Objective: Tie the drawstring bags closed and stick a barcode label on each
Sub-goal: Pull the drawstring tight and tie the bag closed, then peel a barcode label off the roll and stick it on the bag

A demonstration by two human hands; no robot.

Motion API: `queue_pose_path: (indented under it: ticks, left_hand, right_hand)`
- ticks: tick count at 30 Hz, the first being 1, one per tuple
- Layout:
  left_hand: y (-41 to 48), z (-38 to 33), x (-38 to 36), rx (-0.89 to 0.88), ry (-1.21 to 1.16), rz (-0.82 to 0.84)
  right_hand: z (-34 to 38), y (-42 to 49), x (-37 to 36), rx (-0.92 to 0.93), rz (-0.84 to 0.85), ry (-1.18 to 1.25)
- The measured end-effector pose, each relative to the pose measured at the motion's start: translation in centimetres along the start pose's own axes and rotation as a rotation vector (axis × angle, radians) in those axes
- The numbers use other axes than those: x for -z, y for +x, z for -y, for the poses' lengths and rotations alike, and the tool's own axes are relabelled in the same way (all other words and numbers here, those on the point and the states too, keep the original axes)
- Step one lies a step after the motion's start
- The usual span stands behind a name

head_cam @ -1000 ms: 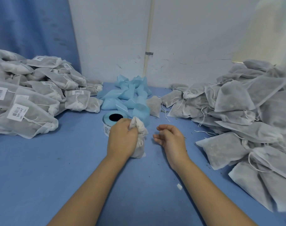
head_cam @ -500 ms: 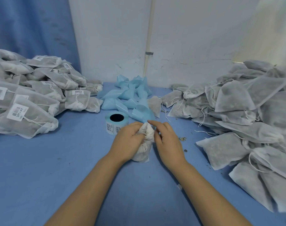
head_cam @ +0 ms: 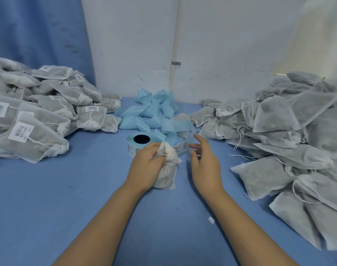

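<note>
My left hand (head_cam: 146, 166) is clenched around the gathered neck of a small white drawstring bag (head_cam: 166, 179), which stands on the blue table (head_cam: 68, 208). Just behind it sits a roll of barcode labels (head_cam: 133, 148) with a blue core. A strip of labels (head_cam: 180, 147) runs off the roll to the right. My right hand (head_cam: 206, 166) hovers beside the bag with fingers spread and blurred. Its fingertips are close to the strip's free end, and I cannot tell whether they touch it.
A heap of tied bags with barcode labels (head_cam: 35, 120) fills the left side. A larger heap of bags without labels (head_cam: 279, 131) covers the right. Crumpled blue backing paper (head_cam: 154, 112) lies by the white wall behind the roll. A small paper scrap (head_cam: 211, 220) lies near my right forearm.
My right hand came to the bag's neck half a second ago, then let go and moved right and up toward the label strip. My left hand kept its grip on the bag.
</note>
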State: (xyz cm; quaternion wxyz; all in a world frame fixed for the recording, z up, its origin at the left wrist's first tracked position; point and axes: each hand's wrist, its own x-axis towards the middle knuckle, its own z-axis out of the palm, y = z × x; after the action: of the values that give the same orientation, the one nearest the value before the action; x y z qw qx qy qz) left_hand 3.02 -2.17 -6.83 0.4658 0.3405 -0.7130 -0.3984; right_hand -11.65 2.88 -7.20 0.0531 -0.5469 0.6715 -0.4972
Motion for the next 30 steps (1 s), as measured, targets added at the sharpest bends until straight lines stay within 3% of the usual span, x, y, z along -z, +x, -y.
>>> queue_pose_path:
  ticks: [7,17,30]
  left_hand:
    - [-0.15,-0.39,-0.39,-0.014,-0.135,0.097]
    - [-0.16,-0.07,-0.43,-0.028,-0.120,0.069]
    - [-0.20,-0.10,-0.47,0.013,-0.056,0.063]
  right_hand:
    - [-0.58,0.22,-0.80,-0.140,0.169,0.303]
    - [-0.07,0.28,-0.29,-0.132,0.057,0.419]
    - [0.02,0.46,-0.05,-0.192,0.055,0.574]
